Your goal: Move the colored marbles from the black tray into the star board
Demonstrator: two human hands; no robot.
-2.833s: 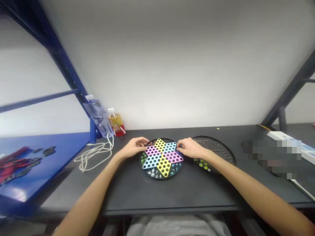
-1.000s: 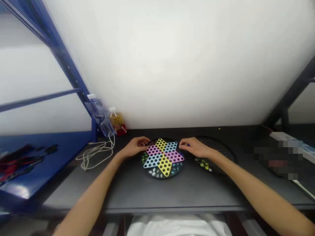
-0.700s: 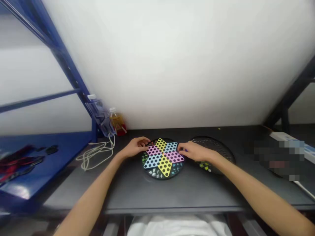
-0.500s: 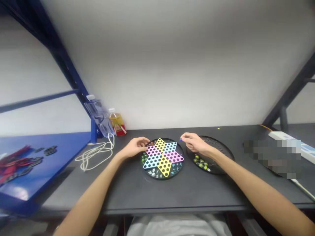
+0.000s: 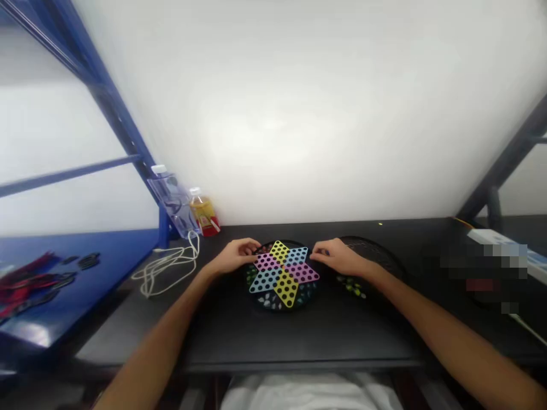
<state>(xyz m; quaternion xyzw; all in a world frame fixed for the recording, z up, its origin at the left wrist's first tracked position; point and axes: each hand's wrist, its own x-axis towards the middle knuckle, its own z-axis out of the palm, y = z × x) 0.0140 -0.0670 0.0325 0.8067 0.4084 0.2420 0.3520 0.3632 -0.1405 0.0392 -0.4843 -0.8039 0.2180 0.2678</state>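
Right hand point(image 5: 339, 257) returned beside the checkers board point(image 5: 282, 274) (bottle label point(image 5: 204, 215) unreadable).

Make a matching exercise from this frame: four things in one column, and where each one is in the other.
Things: 1 left hand; 2 right hand; 3 plastic drink bottle; 4 white cable.

Places: A looped loosely on the desk; B at the left edge of the Chinese checkers board; C beside a clear holder at the back; D at the board's right side, by a round black tray.

Pairs: 1-B, 2-D, 3-C, 4-A.

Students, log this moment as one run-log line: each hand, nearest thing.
left hand: on Chinese checkers board rim | right hand: at board's right edge, beside black tray
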